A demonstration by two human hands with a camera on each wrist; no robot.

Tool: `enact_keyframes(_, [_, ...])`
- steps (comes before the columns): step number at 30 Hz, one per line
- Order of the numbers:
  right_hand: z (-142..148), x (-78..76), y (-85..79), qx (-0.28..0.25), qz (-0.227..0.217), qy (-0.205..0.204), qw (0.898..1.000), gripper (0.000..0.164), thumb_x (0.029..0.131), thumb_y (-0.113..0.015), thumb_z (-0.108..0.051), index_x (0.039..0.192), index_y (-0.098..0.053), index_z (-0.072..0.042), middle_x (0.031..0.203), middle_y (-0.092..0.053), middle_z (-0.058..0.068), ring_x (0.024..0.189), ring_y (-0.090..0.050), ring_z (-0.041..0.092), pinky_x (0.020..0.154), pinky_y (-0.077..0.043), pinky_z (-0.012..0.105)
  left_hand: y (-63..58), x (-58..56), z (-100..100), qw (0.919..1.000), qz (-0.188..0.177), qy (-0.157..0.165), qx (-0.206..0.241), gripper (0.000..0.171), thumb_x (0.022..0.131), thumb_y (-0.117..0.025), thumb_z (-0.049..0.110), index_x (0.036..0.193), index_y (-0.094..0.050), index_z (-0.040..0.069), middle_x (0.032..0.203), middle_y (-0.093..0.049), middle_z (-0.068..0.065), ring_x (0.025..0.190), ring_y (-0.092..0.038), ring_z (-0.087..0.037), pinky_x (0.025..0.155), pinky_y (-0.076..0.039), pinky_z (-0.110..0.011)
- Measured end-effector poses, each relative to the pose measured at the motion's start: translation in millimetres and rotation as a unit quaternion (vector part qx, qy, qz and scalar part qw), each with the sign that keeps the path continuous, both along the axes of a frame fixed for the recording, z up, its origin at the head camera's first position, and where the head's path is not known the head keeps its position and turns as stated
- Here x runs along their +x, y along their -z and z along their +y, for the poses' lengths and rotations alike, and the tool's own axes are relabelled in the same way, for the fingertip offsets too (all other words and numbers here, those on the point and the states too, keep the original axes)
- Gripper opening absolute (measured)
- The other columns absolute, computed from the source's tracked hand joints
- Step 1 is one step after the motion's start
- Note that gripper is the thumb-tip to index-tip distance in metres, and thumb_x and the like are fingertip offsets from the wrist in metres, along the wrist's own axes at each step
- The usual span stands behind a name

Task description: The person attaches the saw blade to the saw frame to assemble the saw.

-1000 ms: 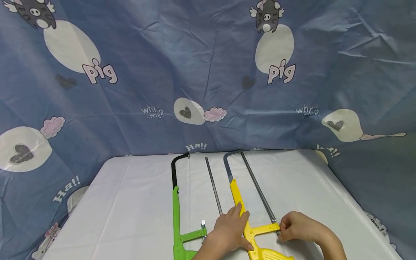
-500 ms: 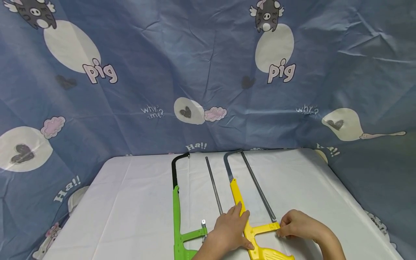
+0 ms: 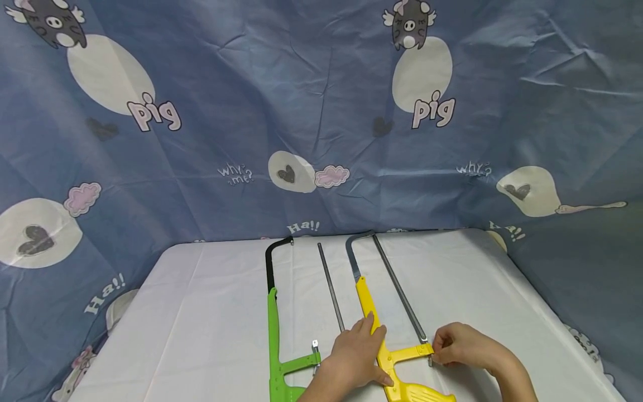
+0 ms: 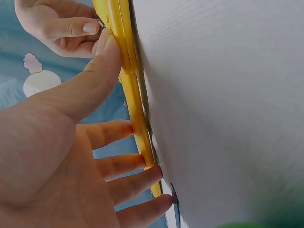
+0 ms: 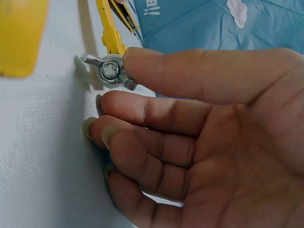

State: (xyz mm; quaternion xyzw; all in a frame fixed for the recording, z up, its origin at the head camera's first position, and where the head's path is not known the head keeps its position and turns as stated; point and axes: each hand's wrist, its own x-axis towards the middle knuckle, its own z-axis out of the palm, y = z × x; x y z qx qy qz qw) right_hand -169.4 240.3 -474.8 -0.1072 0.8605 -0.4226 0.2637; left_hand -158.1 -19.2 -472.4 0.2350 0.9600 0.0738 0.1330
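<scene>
A yellow-handled hacksaw (image 3: 369, 304) lies flat on the white-covered table, its blade (image 3: 399, 290) lined up along its right side. My left hand (image 3: 354, 352) rests on the yellow frame with fingers spread; in the left wrist view the thumb and straight fingertips press against the frame's edge. At the end of the short yellow arm (image 3: 412, 353), my right hand (image 3: 467, 349) works a metal wing nut (image 5: 110, 70). Its thumb tip lies on one wing, and the curled index finger sits just below the nut. The hacksaw's grip (image 3: 422, 392) is partly cut off by the view.
Left of my hand lies a green hacksaw (image 3: 273, 329) with a black front bow, without a blade in it. A loose blade (image 3: 330, 285) lies between the two saws, its near end hidden by my left hand. A blue patterned cloth (image 3: 321, 123) hangs behind the table (image 3: 201, 312).
My right fingers have shifted slightly about the wing nut, and the bolt end below the yellow arm shows again. The left hand and the saws stay in place.
</scene>
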Motion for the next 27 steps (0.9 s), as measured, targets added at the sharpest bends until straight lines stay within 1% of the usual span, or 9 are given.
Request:
enact_keyframes(5, [3.2, 0.3, 0.5, -0.015, 0.001, 0.000, 1.000, 0.013, 0.076, -0.068, -0.006, 0.086, -0.064, 0.001, 0.071, -0.058, 0.000, 0.064, -0.049, 0.013, 0.055, -0.041, 0.024, -0.5, -0.1, -0.4, 1.0000, -0.002, 0.000, 0.003, 0.096, 0.065, -0.081, 0.064, 0.146, -0.047, 0.026, 0.162, -0.033, -0.007, 0.144, -0.041, -0.025, 0.103, -0.050, -0.047])
enact_keyframes(9, [4.7, 0.5, 0.7, -0.008, 0.012, 0.005, 1.000, 0.014, 0.075, -0.067, -0.004, 0.087, -0.065, 0.002, 0.072, -0.059, 0.001, 0.066, -0.049, 0.014, 0.056, -0.040, 0.024, -0.7, -0.5, -0.3, 1.0000, -0.003, 0.000, 0.004, 0.096, 0.065, -0.081, 0.064, 0.146, -0.047, 0.027, 0.162, -0.032, -0.007, 0.144, -0.041, -0.025, 0.103, -0.050, -0.046])
enact_keyframes(17, [4.1, 1.1, -1.0, -0.011, 0.024, 0.000, 1.000, 0.007, 0.073, -0.067, -0.003, 0.078, -0.065, 0.002, 0.066, -0.054, -0.003, 0.061, -0.045, 0.010, 0.052, -0.036, 0.022, 0.5, -1.1, 0.2, 1.0000, -0.004, -0.002, 0.003, 0.096, 0.064, -0.082, 0.064, 0.146, -0.047, 0.027, 0.162, -0.032, -0.006, 0.144, -0.041, -0.025, 0.103, -0.051, -0.046])
enact_keyframes(20, [3.6, 1.9, -2.0, -0.012, 0.025, -0.006, 1.000, 0.007, 0.073, -0.068, -0.004, 0.076, -0.067, 0.003, 0.064, -0.053, -0.004, 0.059, -0.043, 0.009, 0.051, -0.034, 0.021, 0.6, -1.1, 0.3, 1.0000, -0.003, -0.002, 0.004, 0.096, 0.064, -0.082, 0.064, 0.146, -0.047, 0.027, 0.162, -0.032, -0.006, 0.144, -0.041, -0.025, 0.103, -0.051, -0.047])
enact_keyframes(27, [3.3, 2.4, -2.7, -0.010, 0.021, -0.007, 1.000, 0.007, 0.074, -0.069, -0.004, 0.074, -0.069, 0.002, 0.062, -0.055, -0.005, 0.058, -0.044, 0.010, 0.051, -0.035, 0.021, 0.9, -0.2, -0.4, 1.0000, 0.000, -0.001, 0.006, 0.096, 0.065, -0.082, 0.063, 0.146, -0.047, 0.027, 0.162, -0.032, -0.006, 0.144, -0.041, -0.024, 0.103, -0.050, -0.046])
